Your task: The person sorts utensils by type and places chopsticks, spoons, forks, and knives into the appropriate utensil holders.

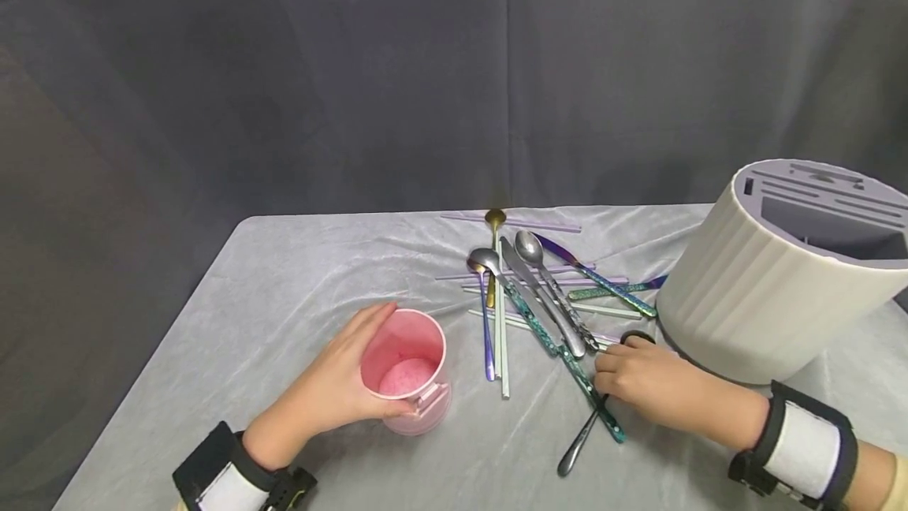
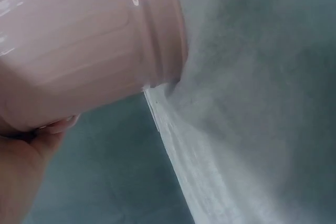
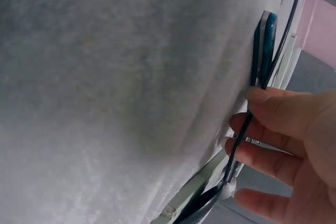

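My left hand (image 1: 347, 377) grips a pink cup (image 1: 406, 353) by its side, fingers behind and thumb in front; the cup stands slightly tilted in the head view. In the left wrist view its ribbed wall (image 2: 79, 40) fills the upper left. At the right of the pile, my right hand (image 1: 649, 381) pinches a dark spoon (image 1: 578, 444) between thumb and fingers, its handle end pointing toward me. A green-patterned handle (image 1: 592, 393) lies across it. The right wrist view shows the spoon's thin handle (image 3: 241, 135) passing through my fingers.
Several spoons (image 1: 528, 247), knives (image 1: 603, 282) and chopsticks (image 1: 502, 353) lie crossed in a pile on the grey cloth (image 1: 305, 274). A ribbed white holder (image 1: 745, 298) with a slotted grey top stands at the right. A dark curtain (image 1: 383, 85) hangs behind the table.
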The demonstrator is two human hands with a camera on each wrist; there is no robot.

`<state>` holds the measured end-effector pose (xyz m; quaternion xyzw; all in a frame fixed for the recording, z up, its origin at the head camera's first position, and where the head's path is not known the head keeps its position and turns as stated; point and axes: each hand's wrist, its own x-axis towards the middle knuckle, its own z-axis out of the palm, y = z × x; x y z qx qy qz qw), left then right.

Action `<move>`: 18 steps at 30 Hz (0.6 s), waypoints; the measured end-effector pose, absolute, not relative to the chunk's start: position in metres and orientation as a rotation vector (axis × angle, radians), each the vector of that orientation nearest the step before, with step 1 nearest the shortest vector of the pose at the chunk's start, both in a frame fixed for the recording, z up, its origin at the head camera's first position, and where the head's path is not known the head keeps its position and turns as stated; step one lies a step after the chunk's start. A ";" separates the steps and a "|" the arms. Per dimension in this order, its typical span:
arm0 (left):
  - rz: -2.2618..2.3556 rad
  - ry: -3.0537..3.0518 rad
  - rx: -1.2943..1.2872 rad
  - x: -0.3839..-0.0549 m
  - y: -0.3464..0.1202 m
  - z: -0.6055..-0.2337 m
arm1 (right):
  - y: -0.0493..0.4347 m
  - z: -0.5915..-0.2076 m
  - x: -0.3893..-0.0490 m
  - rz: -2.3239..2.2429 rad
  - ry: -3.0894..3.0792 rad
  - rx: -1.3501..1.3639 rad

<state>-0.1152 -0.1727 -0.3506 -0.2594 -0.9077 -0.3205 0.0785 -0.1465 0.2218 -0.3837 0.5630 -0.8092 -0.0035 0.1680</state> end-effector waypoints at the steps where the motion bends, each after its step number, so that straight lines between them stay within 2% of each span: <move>1: -0.982 -2.707 -0.766 -0.115 -0.172 -0.351 | 0.222 -0.384 -0.147 -0.015 -2.297 1.603; 10: -1.140 -2.676 -0.625 -0.112 -0.170 -0.358 | 0.226 -0.378 -0.148 0.051 -2.237 1.618; 18: -1.142 -2.676 -0.654 -0.113 -0.171 -0.356 | 0.207 -0.346 -0.154 0.216 -2.064 1.517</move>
